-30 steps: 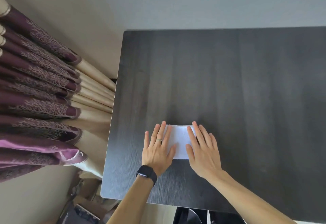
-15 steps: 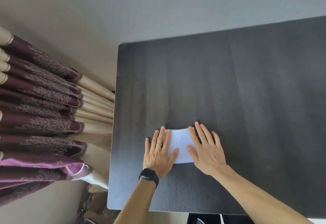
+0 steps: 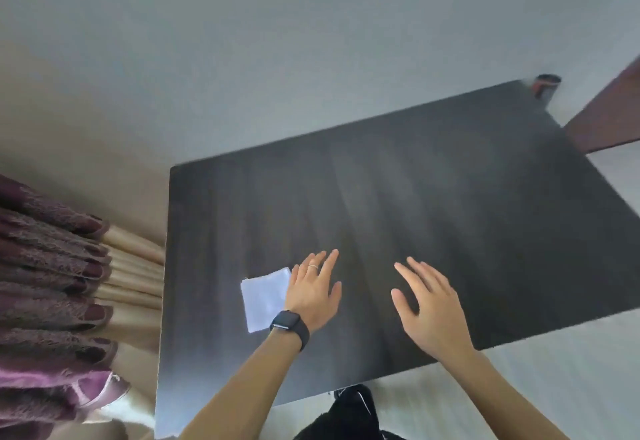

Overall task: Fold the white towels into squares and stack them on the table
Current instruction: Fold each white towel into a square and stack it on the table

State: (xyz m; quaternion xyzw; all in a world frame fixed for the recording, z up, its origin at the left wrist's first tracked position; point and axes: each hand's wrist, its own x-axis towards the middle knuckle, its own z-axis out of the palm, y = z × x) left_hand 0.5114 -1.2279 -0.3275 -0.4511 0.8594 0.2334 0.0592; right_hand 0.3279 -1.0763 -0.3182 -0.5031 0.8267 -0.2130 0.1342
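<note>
A small white towel, folded into a square, lies flat on the dark table near its left edge. My left hand, with a ring and a black watch on the wrist, hovers just right of the towel with fingers straight, its wrist overlapping the towel's right edge. My right hand is farther right over bare tabletop, fingers spread and relaxed, holding nothing. I see no other towels.
Purple and beige curtains hang close to the table's left side. A dark cylindrical object stands at the far right corner, beside a brown door or panel. Dark clothing shows below the table's near edge.
Both hands have lifted off the folded towel and moved right. The view has swung right, so the towel now appears left of my hands.
</note>
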